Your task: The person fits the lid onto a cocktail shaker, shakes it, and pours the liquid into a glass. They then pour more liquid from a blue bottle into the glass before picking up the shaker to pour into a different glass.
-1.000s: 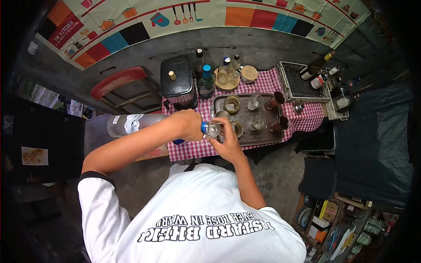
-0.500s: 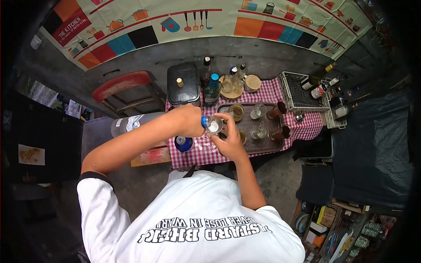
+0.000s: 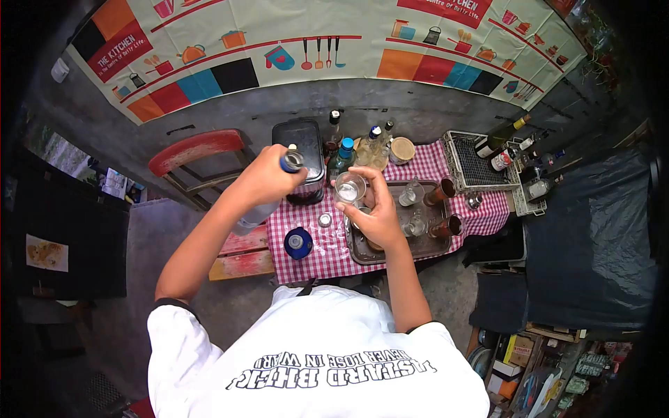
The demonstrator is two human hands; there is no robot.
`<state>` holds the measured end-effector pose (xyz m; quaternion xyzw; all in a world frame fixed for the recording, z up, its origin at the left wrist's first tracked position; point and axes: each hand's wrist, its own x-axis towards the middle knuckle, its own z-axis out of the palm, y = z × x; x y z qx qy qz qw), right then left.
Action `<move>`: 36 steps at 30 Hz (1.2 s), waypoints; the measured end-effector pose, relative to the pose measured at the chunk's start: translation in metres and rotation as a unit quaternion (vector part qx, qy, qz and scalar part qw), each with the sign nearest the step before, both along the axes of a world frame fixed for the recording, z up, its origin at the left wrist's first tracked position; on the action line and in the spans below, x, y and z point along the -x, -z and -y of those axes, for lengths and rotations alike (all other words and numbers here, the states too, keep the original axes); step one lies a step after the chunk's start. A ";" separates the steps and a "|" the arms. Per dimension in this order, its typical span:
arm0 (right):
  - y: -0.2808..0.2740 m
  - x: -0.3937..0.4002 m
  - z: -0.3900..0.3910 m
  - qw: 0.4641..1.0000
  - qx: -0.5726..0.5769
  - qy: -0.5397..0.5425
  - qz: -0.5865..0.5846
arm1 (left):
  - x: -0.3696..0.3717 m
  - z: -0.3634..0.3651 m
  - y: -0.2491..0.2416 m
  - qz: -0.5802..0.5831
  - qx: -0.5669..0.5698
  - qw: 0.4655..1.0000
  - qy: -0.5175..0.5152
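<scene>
Bottle (image 3: 292,162) gripped by the neck in the left hand (image 3: 270,177), mouth upward; to its right, clear glass (image 3: 350,187) clasped in the curled right hand (image 3: 378,212); nearer, on checked cloth (image 3: 329,252) left of the tray (image 3: 426,245), blue bottle (image 3: 298,244).
</scene>
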<state>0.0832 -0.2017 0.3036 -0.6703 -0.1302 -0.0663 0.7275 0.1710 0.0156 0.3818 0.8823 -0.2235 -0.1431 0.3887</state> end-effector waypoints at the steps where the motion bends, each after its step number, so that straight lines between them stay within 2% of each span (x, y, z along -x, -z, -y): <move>1: 0.005 0.001 0.002 1.000 0.013 0.004 -0.004 | -0.003 -0.006 0.014 0.003 0.032 0.999 -0.019; 3: 0.013 0.006 0.007 0.999 0.026 0.010 -0.015 | -0.002 -0.016 0.031 0.011 0.066 0.997 -0.027; 5: 0.020 0.012 0.015 0.996 0.077 0.030 -0.036 | -0.001 -0.022 0.044 -0.059 0.163 0.982 -0.077; 7: 0.033 0.018 0.023 0.995 0.076 0.041 -0.058 | -0.002 -0.028 0.059 -0.063 0.191 0.976 -0.084; 9: 0.041 0.025 0.033 0.982 0.166 0.073 -0.054 | -0.003 -0.032 0.073 -0.074 0.278 0.950 -0.121; 11: 0.048 0.033 0.045 0.977 0.185 0.072 -0.082 | -0.005 -0.037 0.091 -0.078 0.286 0.947 -0.123; 13: 0.066 0.038 0.057 0.948 0.286 0.094 -0.101 | -0.006 -0.041 0.108 -0.063 0.329 0.934 -0.125; 15: 0.074 0.042 0.065 0.944 0.297 0.092 -0.112 | -0.006 -0.042 0.124 -0.067 0.346 0.926 -0.132; 17: 0.080 0.044 0.073 0.921 0.356 0.087 -0.130 | -0.008 -0.040 0.141 -0.040 0.382 0.911 -0.154; 22: 0.093 0.043 0.083 0.896 0.414 0.068 -0.143 | -0.006 -0.042 0.173 -0.031 0.392 0.903 -0.173; 28: 0.108 0.032 0.093 0.875 0.457 0.034 -0.153 | -0.002 -0.043 0.190 -0.033 0.378 0.907 -0.184; 32: 0.124 0.023 0.103 0.841 0.521 0.013 -0.144 | 0.005 -0.042 0.209 -0.017 0.377 0.907 -0.189; 34: 0.118 0.017 0.098 0.828 0.545 0.014 -0.126 | 0.009 -0.039 0.206 -0.015 0.365 0.913 -0.180; 36: 0.107 0.012 0.096 0.818 0.547 -0.009 -0.177 | 0.012 -0.038 0.206 -0.010 0.338 0.927 -0.159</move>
